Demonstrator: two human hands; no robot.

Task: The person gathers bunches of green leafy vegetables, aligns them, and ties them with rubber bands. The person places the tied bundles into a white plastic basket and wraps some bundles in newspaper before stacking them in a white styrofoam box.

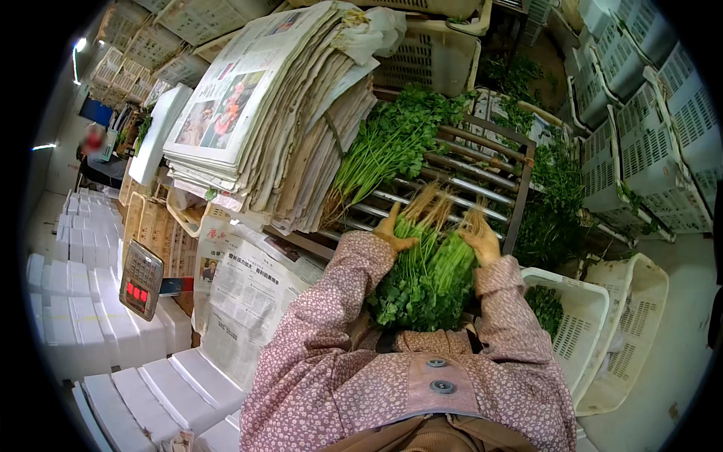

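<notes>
Before me, rooted leafy greens [426,277] that look like Chinese celery lie in two clumps side by side, leaves toward my body and pale brown roots pointing away. My left hand [396,230] is at the left clump, one finger pointing forward and the thumb lying across the stems; its other fingers are hidden. Around the right clump, just below the roots, curls my right hand [481,242]. The root ends reach over a rack of metal bars [480,189]. Another pile of the same greens [401,135] lies farther off on the rack, roots toward the lower left.
A tall newspaper stack [243,107] stands left of the rack. Loose newspaper sheets [243,305], a scale display [141,282] and white foam boxes [164,390] are at left. Plastic crates [576,327] stand at right, with more stacked behind [632,135]. A person [101,164] is far left.
</notes>
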